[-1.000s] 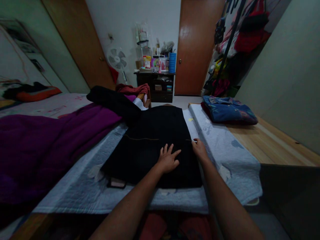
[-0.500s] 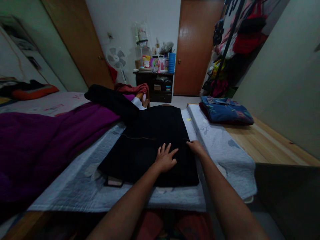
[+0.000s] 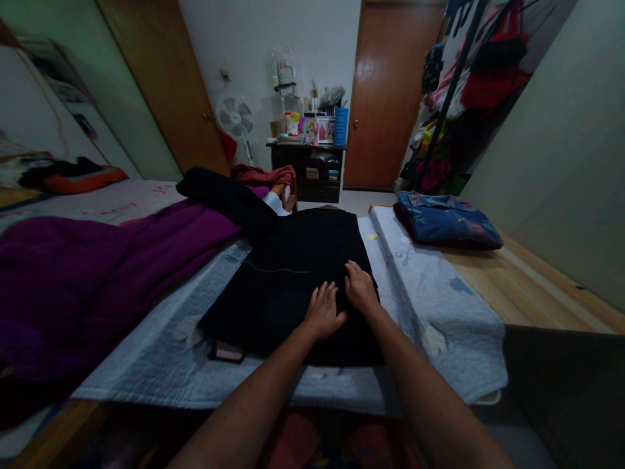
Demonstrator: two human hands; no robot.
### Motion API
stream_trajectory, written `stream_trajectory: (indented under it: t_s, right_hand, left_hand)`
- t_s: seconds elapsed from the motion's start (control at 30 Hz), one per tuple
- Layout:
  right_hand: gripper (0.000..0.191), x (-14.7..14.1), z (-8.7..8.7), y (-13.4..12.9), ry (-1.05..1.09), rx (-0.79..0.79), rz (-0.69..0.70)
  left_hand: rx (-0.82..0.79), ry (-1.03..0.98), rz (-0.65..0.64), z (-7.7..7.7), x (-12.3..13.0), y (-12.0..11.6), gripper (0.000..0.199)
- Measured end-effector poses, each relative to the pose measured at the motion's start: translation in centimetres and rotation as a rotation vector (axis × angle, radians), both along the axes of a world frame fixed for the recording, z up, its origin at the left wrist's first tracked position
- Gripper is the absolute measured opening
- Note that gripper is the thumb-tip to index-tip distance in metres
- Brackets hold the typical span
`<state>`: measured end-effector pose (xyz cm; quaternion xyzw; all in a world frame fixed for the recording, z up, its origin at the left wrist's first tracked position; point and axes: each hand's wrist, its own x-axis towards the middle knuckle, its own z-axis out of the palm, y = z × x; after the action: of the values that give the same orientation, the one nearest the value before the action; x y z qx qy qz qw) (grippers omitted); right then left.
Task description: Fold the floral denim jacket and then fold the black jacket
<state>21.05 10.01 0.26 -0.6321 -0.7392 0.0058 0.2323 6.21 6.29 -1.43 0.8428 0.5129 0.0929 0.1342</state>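
Observation:
A black garment (image 3: 278, 299) lies spread on the grey-blue quilted bed cover (image 3: 146, 365), with a thin tan line of stitching across it. One dark part of it, or another black cloth (image 3: 224, 198), reaches up to the left over the purple blanket (image 3: 122, 260); I cannot tell whether they are joined. My left hand (image 3: 324, 312) rests flat on the garment, fingers extended. Close to its right, my right hand (image 3: 360, 286) also lies on the cloth, fingers stretched forward and holding nothing. A small pale patch with a dark border (image 3: 228, 352) shows under the garment's lower left edge.
A folded blue denim garment (image 3: 446, 218) sits on a dark red cloth at the right, beside a wooden surface (image 3: 502, 280). Farther back are a fan (image 3: 236, 117), a dark cabinet (image 3: 317, 172), a door (image 3: 378, 98) and hanging bags (image 3: 493, 85).
My right hand has let go of the garment's right edge and moved left onto the cloth, nearer my left hand. The left hand's fingers have drawn closer together. The view has shifted slightly.

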Motion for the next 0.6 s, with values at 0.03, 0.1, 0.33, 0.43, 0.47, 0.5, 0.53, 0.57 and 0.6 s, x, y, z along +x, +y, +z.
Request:
stream_trajectory:
  t_s: [0.03, 0.1, 0.33, 0.43, 0.47, 0.5, 0.53, 0.57, 0.6]
  right_hand:
    - [0.045, -0.2, -0.8, -0.1, -0.028, -0.025, -0.007]
    - [0.048, -0.3, -2.2, -0.2, -0.078, -0.059, -0.012]
    - [0.051, 0.0, -2.9, -0.4, -0.140, -0.067, -0.007]
    - [0.051, -0.1, -2.8, -0.5, -0.140, -0.058, -0.015]
    - [0.051, -0.1, -2.8, -0.5, -0.140, -0.054, -0.019]
    - [0.050, -0.2, -2.8, -0.5, -0.140, -0.049, -0.023]
    - [0.050, -0.2, -2.9, -0.5, -0.141, -0.045, -0.024]
    - [0.050, -0.2, -2.9, -0.5, -0.143, -0.041, -0.025]
    - [0.050, -0.2, -2.9, -0.5, -0.144, -0.038, -0.025]
  left_hand:
    - [0.006, 0.004, 0.010, -0.1, 0.0, -0.1, 0.073]
    - [0.021, 0.018, 0.053, -0.2, 0.1, -0.3, 0.077]
    - [0.048, 0.054, 0.197, -0.5, 0.0, -0.9, 0.080]
    - [0.040, 0.054, 0.191, -0.3, -0.5, -1.2, 0.077]
    - [0.038, 0.053, 0.188, -0.2, -0.7, -1.4, 0.076]
    - [0.035, 0.052, 0.185, -0.2, -0.9, -1.6, 0.074]
    - [0.030, 0.051, 0.181, -0.1, -1.2, -1.8, 0.074]
    - [0.026, 0.049, 0.176, -0.1, -1.5, -2.0, 0.074]
    - [0.021, 0.046, 0.170, -0.1, -1.7, -2.1, 0.074]
